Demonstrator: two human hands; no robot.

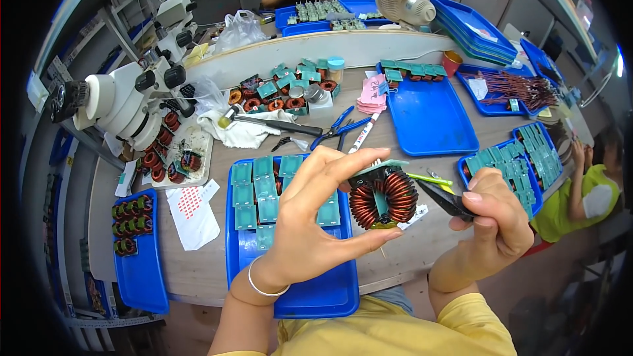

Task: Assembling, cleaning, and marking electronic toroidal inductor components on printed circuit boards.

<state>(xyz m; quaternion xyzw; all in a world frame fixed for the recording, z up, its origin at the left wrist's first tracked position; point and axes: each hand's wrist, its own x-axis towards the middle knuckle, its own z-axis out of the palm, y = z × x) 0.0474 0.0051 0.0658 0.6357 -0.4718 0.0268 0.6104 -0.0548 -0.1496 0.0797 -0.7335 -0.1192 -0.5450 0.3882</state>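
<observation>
Grey workbench carries a big blue tray w/ rows of green boards, near edge right at the table lip. Above it, left hand is half-open, thumb and fingertips pinching a copper-wound toroid coil top & bottom. Right hand is closed round black tweezers, tips just beside the windings. Risk, imo: light pinch grip could let the coil twist or drop onto the tray; tweezer tips could nick the wire enamel.

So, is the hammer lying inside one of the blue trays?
No, the hammer lies on a white cloth on the bare table, behind the blue tray that sits under the left hand.
</observation>
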